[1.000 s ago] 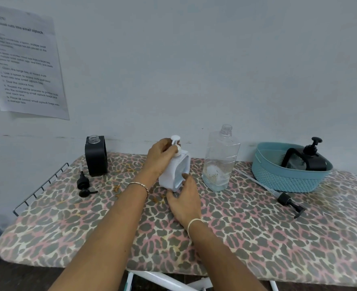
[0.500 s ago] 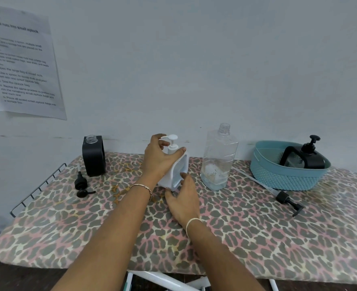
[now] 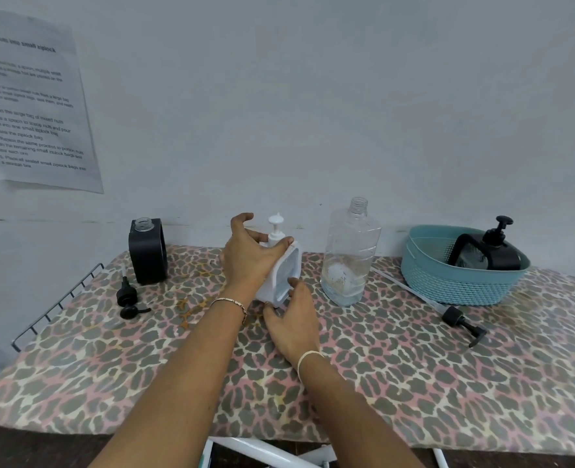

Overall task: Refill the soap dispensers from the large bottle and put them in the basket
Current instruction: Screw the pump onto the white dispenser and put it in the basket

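A white soap dispenser (image 3: 287,275) with its white pump on top stands tilted in the middle of the board. My left hand (image 3: 250,255) grips its upper left side at the pump collar. My right hand (image 3: 292,319) holds its lower right corner with thumb and fingers. Just right of it stands the large clear bottle (image 3: 348,255), cap off, nearly empty. A black dispenser (image 3: 148,249) with an open neck stands at the back left, its black pump (image 3: 129,298) lying in front of it. The teal basket (image 3: 458,282) at the right holds another black dispenser (image 3: 488,249).
The large bottle's black pump with a long tube (image 3: 448,310) lies in front of the basket. The ironing board (image 3: 414,383) has a leopard-print cover and a wire rack (image 3: 53,305) at its left end. The wall runs close behind, with a printed sheet (image 3: 32,106) taped up.
My left hand has slid from the pump head down to the dispenser's collar and upper side, and the pump now shows upright above my fingers. My right hand stays at the base.
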